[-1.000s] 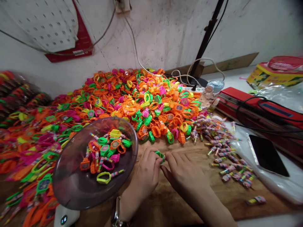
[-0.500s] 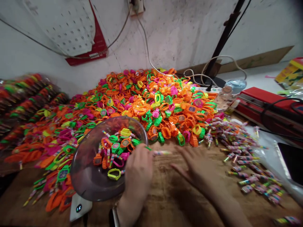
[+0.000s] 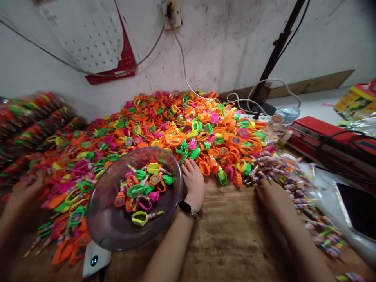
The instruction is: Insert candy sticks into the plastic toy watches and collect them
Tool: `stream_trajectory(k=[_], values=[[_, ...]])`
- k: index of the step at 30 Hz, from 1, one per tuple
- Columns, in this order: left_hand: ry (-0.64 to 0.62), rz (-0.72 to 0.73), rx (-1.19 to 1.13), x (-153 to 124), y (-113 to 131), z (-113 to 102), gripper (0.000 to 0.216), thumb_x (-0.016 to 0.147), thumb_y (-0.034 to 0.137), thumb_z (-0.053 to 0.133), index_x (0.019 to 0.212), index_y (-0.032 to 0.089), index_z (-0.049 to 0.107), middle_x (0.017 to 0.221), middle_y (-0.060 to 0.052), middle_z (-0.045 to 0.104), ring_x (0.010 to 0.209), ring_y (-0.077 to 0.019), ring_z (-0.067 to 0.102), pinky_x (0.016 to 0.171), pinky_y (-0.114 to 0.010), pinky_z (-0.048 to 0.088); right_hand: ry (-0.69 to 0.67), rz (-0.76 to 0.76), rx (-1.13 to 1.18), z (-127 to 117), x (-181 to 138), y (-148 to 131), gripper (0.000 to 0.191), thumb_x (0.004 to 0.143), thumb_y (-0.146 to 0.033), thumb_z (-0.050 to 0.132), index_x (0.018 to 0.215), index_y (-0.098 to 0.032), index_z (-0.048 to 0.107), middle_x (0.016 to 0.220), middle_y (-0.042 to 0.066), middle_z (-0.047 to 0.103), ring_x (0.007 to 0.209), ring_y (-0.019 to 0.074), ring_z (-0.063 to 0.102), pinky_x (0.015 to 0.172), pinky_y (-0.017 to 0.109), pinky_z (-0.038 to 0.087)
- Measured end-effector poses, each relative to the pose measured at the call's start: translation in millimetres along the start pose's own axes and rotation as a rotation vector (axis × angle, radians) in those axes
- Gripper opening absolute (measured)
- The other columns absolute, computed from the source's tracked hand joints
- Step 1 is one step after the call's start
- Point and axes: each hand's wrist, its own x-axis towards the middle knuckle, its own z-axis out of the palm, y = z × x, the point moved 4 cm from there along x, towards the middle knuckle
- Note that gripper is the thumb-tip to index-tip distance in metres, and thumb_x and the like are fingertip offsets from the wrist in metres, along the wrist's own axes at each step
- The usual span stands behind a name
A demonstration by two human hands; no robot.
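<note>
My left hand (image 3: 194,181), with a dark wristband, reaches past the rim of a translucent bowl (image 3: 102,229). Its slightly parted fingers touch the front of a big heap of plastic toy watches (image 3: 173,135), by some green ones; no watch shows in its grip. Over at the pile of small printed sticks (image 3: 293,176), my right hand (image 3: 272,196) rests at the left edge, fingers bent downward and partly hidden. Inside the bowl lie several toy watches (image 3: 154,179) and printed sticks, with a yellow watch (image 3: 140,218) nearest the front.
Another person's hand (image 3: 29,186) is over the watches at left, beside bagged stacks (image 3: 38,121). A white device with a lit display (image 3: 95,259) sits under the bowl's front edge. At right are a red machine (image 3: 323,137), a dark-screened phone (image 3: 357,209) and cables.
My left hand has moved from the bowl's right side up to the watch heap. My right hand has gone right to the sticks. Another person's hand has appeared at left.
</note>
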Motion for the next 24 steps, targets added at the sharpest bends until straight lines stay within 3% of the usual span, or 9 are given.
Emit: stream_trajectory(k=[3,8,15,18,21,24], values=[[-0.009,0.021,-0.073,3.5,-8.7,3.9,0.032,0.091,0.006,0.038,0.114,0.01,0.059,0.112,-0.02,0.062,0.111,-0.0325,0.055,0.091,-0.053,0.048,0.013,0.047,0.015,0.5,-1.9,-1.8,0.024,0.095,-0.029,0.046,0.096,-0.01,0.061,0.09,0.015,0.067,0.086,0.028,0.065,0.068,0.033,0.044],[-0.028,0.095,-0.268,-12.8,-21.1,6.3,0.016,0.089,0.013,0.053,0.102,0.015,0.061,0.097,-0.01,0.062,0.1,-0.0238,0.057,0.091,-0.044,0.05,0.046,0.069,0.041,2.4,-5.1,-8.3,0.028,0.092,-0.017,0.041,0.112,-0.008,0.058,0.093,0.017,0.067,0.083,0.0293,0.065,0.065,0.036,0.044],[0.042,0.162,-0.615,-44.4,-17.0,-24.6,0.014,0.093,0.019,0.046,0.1,0.019,0.059,0.125,-0.012,0.053,0.121,-0.0226,0.052,0.101,-0.044,0.045,0.168,0.099,0.161,-2.7,-7.6,-13.5,0.029,0.092,-0.017,0.035,0.091,-0.008,0.062,0.089,0.022,0.063,0.082,0.0314,0.062,0.068,0.04,0.046],[-0.076,-0.069,-1.043,-51.6,-14.2,-38.6,0.02,0.095,0.032,0.044,0.11,0.021,0.051,0.112,-0.009,0.06,0.101,-0.0202,0.064,0.083,-0.037,0.054,0.236,0.123,0.263,-9.1,-13.6,-13.1,0.029,0.092,-0.019,0.034,0.102,-0.007,0.058,0.094,0.021,0.063,0.089,0.0291,0.062,0.074,0.038,0.048],[-0.385,-0.48,-1.622,-59.3,-9.2,-42.4,0.037,0.088,0.044,0.055,0.116,0.023,0.046,0.102,-0.006,0.063,0.079,-0.0178,0.068,0.064,-0.029,0.053,0.351,0.065,0.545,-28.6,-28.7,-22.6,0.031,0.092,-0.024,0.035,0.112,-0.01,0.054,0.098,0.018,0.063,0.093,0.0264,0.062,0.08,0.037,0.049],[-0.602,-0.63,-1.829,-63.0,-3.6,-51.4,0.048,0.075,0.046,0.071,0.109,0.02,0.05,0.103,-0.006,0.064,0.076,-0.0159,0.067,0.062,-0.024,0.05,0.386,-0.067,0.953,-57.8,-48.6,-46.3,0.028,0.092,-0.031,0.04,0.108,-0.017,0.057,0.097,0.013,0.065,0.088,0.0241,0.062,0.078,0.037,0.05]])
